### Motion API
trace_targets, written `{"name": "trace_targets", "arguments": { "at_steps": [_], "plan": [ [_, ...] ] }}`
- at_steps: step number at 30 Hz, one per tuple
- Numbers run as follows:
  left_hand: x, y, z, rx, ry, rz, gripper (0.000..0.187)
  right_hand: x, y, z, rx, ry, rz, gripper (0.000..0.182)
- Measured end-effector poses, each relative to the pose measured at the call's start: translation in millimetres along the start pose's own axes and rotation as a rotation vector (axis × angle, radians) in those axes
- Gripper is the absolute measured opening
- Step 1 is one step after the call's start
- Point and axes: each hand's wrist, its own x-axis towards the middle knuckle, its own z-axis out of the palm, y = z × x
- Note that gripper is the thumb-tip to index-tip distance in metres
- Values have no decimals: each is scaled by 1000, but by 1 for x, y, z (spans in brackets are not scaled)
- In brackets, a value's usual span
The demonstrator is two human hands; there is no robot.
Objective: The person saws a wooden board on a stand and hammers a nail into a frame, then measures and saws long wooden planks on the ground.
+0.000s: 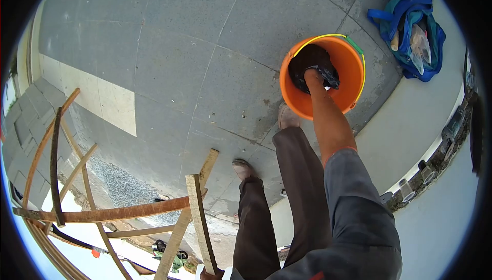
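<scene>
My right arm reaches down into an orange bucket (348,54) with a yellow wire handle and a green grip. Inside the bucket is a black plastic bag (330,75) beside a dark mass. My right hand (313,75) goes into the bag, and its fingers are hidden. At the bottom edge, my left hand (211,274) is partly cut off by the frame. It is closed around the lower end of an upright wooden post (200,218), part of a wooden frame.
A blue bag (420,34), open with plastic packets inside, lies right of the bucket. Wooden rails (107,214) stretch across the lower left, with gravel (123,182) beyond them. My shoes stand on grey floor tiles (174,75). Glasses (406,190) line a ledge at right.
</scene>
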Motion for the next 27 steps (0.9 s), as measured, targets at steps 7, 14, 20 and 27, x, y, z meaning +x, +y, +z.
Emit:
{"name": "trace_targets", "arguments": {
  "at_steps": [7,14,20,27],
  "plan": [
    [1,13,5,80,29,-13,51,72,10,52,413,-157,112,57],
    [-8,20,3,93,41,18,48,-10,42,-12,196,36,-295,41],
    [-1,37,-14,197,-86,90,48,-115,51,-59,1222,-31,-181,6],
    [-8,38,-26,40,-31,168,51,-144,72,-66,1417,-53,-161,9]
  ]
}}
